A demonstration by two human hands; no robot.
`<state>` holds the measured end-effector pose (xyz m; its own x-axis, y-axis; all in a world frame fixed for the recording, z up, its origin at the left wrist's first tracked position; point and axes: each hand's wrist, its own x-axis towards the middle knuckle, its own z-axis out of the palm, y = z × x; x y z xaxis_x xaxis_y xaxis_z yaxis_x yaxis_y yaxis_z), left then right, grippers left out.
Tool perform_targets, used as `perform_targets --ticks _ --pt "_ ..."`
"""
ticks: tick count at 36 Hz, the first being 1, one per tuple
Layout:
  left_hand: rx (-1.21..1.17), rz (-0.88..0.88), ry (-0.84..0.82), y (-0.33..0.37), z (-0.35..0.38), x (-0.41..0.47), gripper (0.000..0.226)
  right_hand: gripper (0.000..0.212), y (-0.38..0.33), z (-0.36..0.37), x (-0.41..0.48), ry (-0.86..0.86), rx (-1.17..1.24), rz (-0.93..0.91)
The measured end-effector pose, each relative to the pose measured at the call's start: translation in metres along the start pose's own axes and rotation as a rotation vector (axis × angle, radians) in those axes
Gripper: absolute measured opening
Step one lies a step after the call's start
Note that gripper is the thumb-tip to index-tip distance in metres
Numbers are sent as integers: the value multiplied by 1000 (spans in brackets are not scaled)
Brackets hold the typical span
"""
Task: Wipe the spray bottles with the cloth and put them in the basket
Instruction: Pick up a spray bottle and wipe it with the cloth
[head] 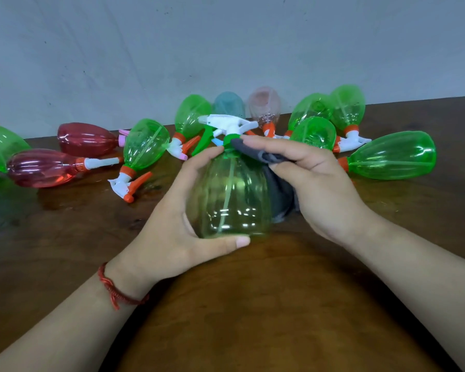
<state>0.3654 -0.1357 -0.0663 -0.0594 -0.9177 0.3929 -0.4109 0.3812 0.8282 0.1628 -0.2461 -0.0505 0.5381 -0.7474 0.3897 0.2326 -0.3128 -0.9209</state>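
Left hand (pixel 169 224) round green bottle (pixel 228 200), right hand (pixel 314 183) round cloth (pixel 279 194)

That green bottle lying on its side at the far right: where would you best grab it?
Probably take the green bottle round its fat middle, reaching down from above. It lies on its side with the belly bare on top, while its orange collar sits close by the right hand.

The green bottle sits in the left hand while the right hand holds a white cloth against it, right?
No: the cloth is dark grey, not white, as the head view shows. The left hand does hold the green bottle, the right hand the cloth against it.
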Motion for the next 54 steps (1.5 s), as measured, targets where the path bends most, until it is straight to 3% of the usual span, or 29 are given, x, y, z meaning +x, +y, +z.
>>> perform_targets --ticks 4,8,14,21,31,34,39,43,51,54 --pt "-76 -23 -36 4 1 -1 112 47 -2 1 0 31 135 10" --pt "92 -17 -68 6 3 2 117 50 3 2 -2 41 -76 -57" --pt "162 25 35 5 5 5 114 50 6 8 -6 -1 -338 -171" --pt "41 -76 286 0 0 8 110 48 6 13 -16 -129 -546 -339" --pt "-110 -168 311 4 1 11 111 52 6 12 -18 -166 -593 -413" --pt "-249 -210 289 7 -3 11 98 54 7 11 -17 -139 -565 -383" --pt "-424 -261 394 8 -10 17 64 58 6 12 -15 -103 -528 -287" --pt "-458 -270 373 7 -14 19 58 57 6 16 -17 -116 -552 -306" --pt "-572 -287 432 5 -21 22 50 60 5 25 -15 -360 -896 -634" --pt "-593 -231 483 8 -21 20 55 56 5 30 -15 -232 -727 -531"
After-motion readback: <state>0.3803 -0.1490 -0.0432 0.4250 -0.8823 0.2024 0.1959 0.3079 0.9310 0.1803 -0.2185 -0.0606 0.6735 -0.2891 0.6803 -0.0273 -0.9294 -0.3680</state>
